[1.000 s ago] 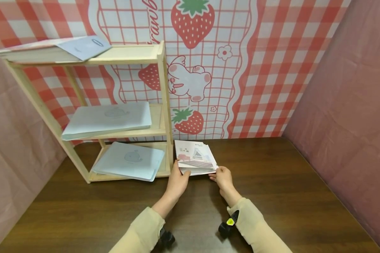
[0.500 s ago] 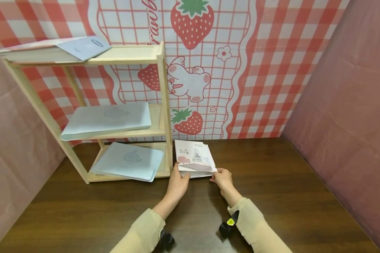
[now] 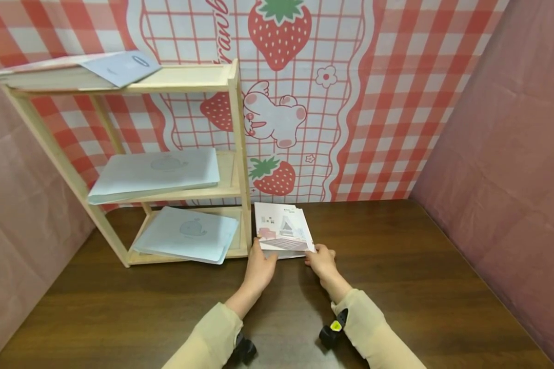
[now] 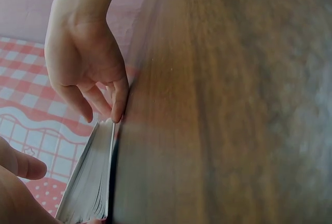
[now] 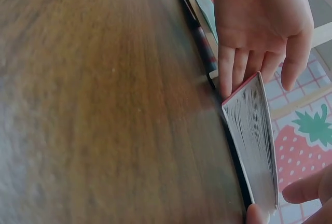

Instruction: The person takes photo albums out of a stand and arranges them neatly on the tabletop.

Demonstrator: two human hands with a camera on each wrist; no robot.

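White rectangular paper book [image 3: 283, 225], pink-sofa room print on cover: on dark brown wooden table [image 3: 424, 287], just right of pale three-tier wooden shelf [image 3: 196, 78]. Left hand [image 3: 260, 267] touches its side, fingers straight; right hand [image 3: 323, 263] at near corner, pinch unclear. Wrist views add fanned pages [image 5: 255, 141]. Table extends right to pink cloth [image 3: 485, 133].

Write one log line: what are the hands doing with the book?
book: cover up, right of wooden shelf; left hand: touching near-left corner; right hand: at near-right corner
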